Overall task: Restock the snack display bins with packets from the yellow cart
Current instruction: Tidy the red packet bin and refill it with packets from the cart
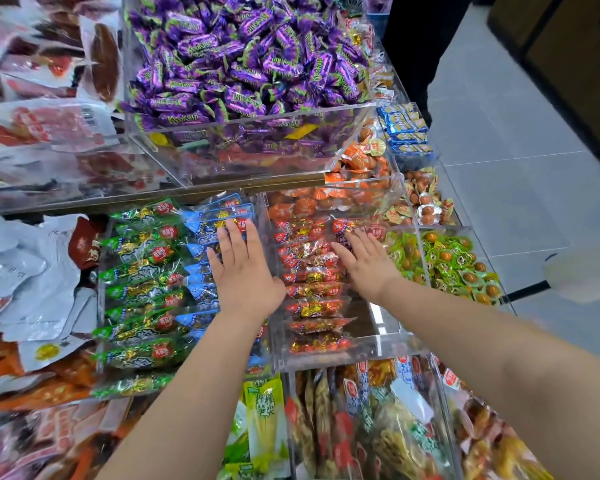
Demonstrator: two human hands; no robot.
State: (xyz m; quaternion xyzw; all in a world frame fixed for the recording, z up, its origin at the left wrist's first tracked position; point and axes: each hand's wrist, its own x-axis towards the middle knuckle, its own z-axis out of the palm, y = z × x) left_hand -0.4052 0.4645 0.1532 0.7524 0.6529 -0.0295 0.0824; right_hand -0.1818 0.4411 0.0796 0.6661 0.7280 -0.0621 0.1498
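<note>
Clear acrylic display bins fill the shelf in the head view. My left hand (243, 271) lies flat, fingers straight, on a row of blue packets (201, 237) beside a row of green packets (142, 271). My right hand (364, 261) lies flat with straight fingers on the red packets (309, 278) stacked in the neighbouring clear bin (329, 355). Neither hand holds a packet. The yellow cart is not in view.
A big bin of purple candies (243, 60) stands behind. Orange (357, 157), blue-yellow (406, 129) and green egg snacks (451, 261) fill bins to the right. Large bags (361, 427) stand in front, loose pouches (32, 271) lie left. Grey floor (516, 150) lies right.
</note>
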